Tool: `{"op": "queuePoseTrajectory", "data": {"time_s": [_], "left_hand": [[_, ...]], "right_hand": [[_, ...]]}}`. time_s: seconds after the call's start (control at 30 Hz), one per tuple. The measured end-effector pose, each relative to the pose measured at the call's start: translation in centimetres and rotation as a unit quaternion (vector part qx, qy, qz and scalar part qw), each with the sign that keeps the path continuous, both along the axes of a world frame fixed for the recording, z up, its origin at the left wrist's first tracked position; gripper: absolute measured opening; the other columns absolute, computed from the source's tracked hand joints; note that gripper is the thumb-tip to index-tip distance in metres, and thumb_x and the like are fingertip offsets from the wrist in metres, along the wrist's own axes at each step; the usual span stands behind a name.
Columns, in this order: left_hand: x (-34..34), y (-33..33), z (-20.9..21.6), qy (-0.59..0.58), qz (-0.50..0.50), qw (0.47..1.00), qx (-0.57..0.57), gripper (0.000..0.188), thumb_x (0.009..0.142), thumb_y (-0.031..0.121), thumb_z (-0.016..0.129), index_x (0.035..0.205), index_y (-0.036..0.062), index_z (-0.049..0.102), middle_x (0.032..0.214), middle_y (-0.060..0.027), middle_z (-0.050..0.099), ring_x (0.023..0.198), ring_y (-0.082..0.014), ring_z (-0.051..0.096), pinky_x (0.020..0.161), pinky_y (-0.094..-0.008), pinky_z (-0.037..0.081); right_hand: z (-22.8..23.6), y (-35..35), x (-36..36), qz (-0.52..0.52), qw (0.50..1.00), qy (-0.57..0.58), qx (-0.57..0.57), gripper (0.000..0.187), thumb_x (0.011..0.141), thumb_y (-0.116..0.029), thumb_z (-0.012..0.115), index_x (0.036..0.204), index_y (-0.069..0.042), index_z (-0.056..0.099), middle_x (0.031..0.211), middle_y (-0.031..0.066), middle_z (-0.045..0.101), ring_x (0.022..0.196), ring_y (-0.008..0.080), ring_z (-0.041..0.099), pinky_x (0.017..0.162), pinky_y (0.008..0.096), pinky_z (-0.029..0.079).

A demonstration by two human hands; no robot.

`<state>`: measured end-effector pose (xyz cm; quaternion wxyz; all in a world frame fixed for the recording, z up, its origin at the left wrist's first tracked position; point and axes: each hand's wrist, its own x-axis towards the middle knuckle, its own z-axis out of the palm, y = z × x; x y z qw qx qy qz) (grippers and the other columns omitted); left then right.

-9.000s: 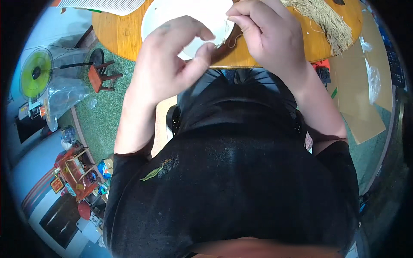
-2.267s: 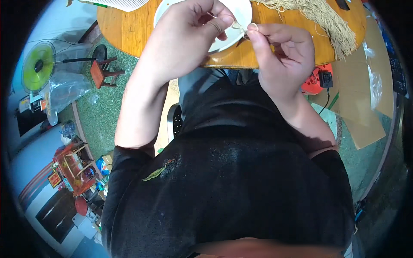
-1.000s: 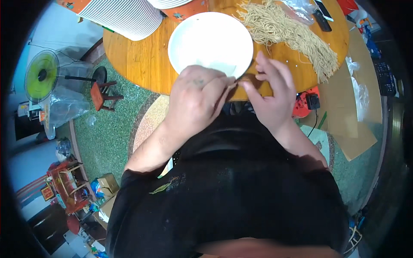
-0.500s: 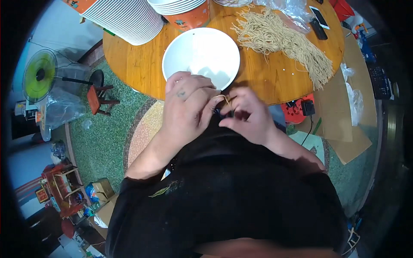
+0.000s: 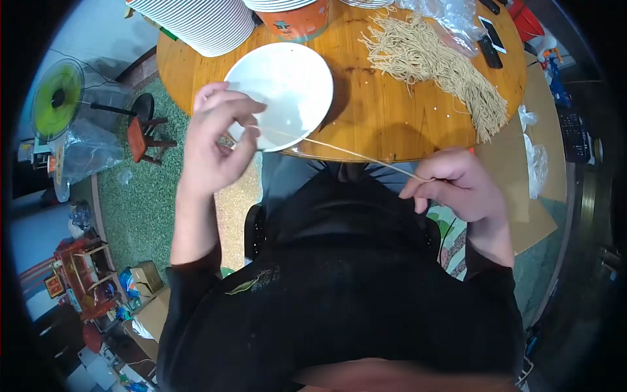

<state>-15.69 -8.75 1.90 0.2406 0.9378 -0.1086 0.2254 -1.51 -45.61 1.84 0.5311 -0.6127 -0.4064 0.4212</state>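
Note:
A beige string (image 5: 353,153) stretches taut in a straight line between my two hands, passing in front of the table's near edge. My left hand (image 5: 221,134) pinches one end between thumb and fingers, over the near left rim of a white paper bucket (image 5: 287,72). Farther right and lower, my right hand (image 5: 457,183) is closed on the other end, off the table's edge. The bucket stands at the near edge with its mouth facing up. A heap of similar strings (image 5: 431,62) lies on the table beyond my right hand.
On the round wooden table (image 5: 366,98), a stack of white-rimmed buckets (image 5: 196,26) and another orange stack (image 5: 297,25) stand at the back. Clear plastic bags (image 5: 450,23) and a phone (image 5: 492,34) lie far right. A green fan (image 5: 59,98) and small stool (image 5: 145,140) are left.
My hands have moved apart, left hand leftward and right hand to the right, drawing the string out straight between them. The bucket appears shifted left relative to the table.

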Motion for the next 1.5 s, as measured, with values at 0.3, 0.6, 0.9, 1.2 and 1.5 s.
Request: {"op": "queuePoseTrajectory", "data": {"time_s": [0.3,0.6,0.9,1.2,1.5], "left_hand": [[0.1,1.4,1.3,-0.118,0.094,0.984,0.094,0.045,0.073,0.012,0.088,0.113,0.0035,0.068,0.115,-0.0140,0.068,0.109,-0.0323,0.064,0.096,-0.0462,0.049],[-2.8,-8.8,-4.9,-0.198,0.045,0.977,0.068,0.041,0.077,0.012,0.086,0.116,0.0094,0.072,0.114,-0.0087,0.064,0.100,-0.0267,0.062,0.083,-0.0404,0.046],[-2.6,-2.9,-4.4,-0.087,0.065,0.993,0.041,0.039,0.100,0.045,0.061,0.094,0.0088,0.072,0.089,-0.0064,0.065,0.089,-0.0274,0.063,0.091,-0.0439,0.037],[-1.3,-1.5,-2.1,-0.152,0.071,0.985,0.046,0.015,0.086,0.009,0.073,0.098,0.0021,0.070,0.100,-0.0134,0.071,0.099,-0.0341,0.067,0.092,-0.0463,0.050],[1.7,-12.5,-0.1,-0.038,0.039,0.982,-0.182,0.039,0.078,0.020,0.089,0.108,0.0020,0.073,0.090,-0.0105,0.067,0.084,-0.0273,0.067,0.070,-0.0375,0.054]], "right_hand": [[0.3,3.5,-0.4,-0.032,0.981,0.141,0.127,0.055,0.106,-0.049,0.056,0.091,0.002,0.070,0.068,0.0017,0.058,0.053,0.0056,0.047,0.048,0.0198,0.034],[1.2,10.4,3.4,0.019,0.856,0.357,0.372,0.044,0.115,-0.030,0.034,0.110,0.001,0.063,0.099,0.0124,0.067,0.088,0.0244,0.066,0.083,0.0326,0.055],[2.6,12.5,3.6,-0.118,0.869,0.346,0.334,0.029,0.110,-0.021,0.048,0.119,0.003,0.062,0.112,0.0207,0.071,0.107,0.0326,0.070,0.101,0.0421,0.054],[0.5,13.1,1.1,-0.155,0.863,0.356,0.322,0.047,0.114,-0.031,0.034,0.125,0.005,0.063,0.132,0.0249,0.065,0.130,0.0343,0.059,0.119,0.0481,0.038],[0.1,12.9,-1.3,-0.109,0.831,0.383,0.389,0.043,0.113,-0.030,0.043,0.127,0.006,0.063,0.133,0.0251,0.065,0.130,0.0310,0.059,0.114,0.0459,0.039]]}}
